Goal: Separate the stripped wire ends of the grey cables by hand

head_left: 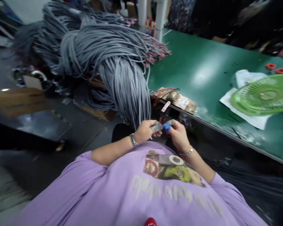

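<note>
Near the frame's centre, the left hand (145, 131) and right hand (179, 134) meet, 2 pinches closed fingertip to fingertip, probably to steady something fine; what they grip is too small to tell. The grey cables (126, 84) drape from upper left to centre beside the left hand, seemingly for easy reach. At right, 1 green basket (247, 102) rests on white paper (259, 122).

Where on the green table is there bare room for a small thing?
The widest bare patch of the green table lies between the reddish ends of the grey cables and the white paper under the green basket; a few dark specks lie near the paper. Crowded: left, by cables; right, by basket and paper; near edge, by the brown-wrapped piece.
</note>
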### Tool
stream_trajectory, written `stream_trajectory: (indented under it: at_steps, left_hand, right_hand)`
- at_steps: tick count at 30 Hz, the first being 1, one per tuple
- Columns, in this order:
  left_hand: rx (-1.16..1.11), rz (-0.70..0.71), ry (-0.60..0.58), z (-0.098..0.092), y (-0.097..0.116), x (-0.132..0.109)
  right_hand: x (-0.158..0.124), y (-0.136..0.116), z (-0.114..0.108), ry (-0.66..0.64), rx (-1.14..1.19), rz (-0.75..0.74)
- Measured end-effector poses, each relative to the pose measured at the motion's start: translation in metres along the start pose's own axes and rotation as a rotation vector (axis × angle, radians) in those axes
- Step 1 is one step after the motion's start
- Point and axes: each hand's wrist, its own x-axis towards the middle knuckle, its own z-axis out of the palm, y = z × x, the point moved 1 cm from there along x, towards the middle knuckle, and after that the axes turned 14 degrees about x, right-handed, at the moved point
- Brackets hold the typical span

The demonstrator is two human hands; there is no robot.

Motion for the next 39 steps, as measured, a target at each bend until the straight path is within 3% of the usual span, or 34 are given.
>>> stream_trajectory:
  at_steps: [7,14,26,33,39]
  left_hand:
    - [-0.058,0.001,0.103,0.001,-0.011,0.004]
    - [-0.039,-0.002,0.169,-0.004,-0.019,0.008]
    - [0.037,-0.040,0.181,-0.005,-0.020,0.007]
    - [-0.013,-0.028,0.164,-0.006,-0.022,0.008]
    - [0.020,-0.124,-0.029,-0.008,-0.023,0.011]
  right_hand:
    - [-0.006,0.003,-0.006,-0.082,-0.274,-0.191]
    - [0.007,0.004,-0.002,-0.081,-0.076,0.021]
    - [0.027,0.009,0.013,-0.158,-0.131,0.057]
    - [0.024,0.018,0.010,-0.018,0.074,0.219]
    - [0.022,0.016,0.011,-0.064,0.033,0.140]
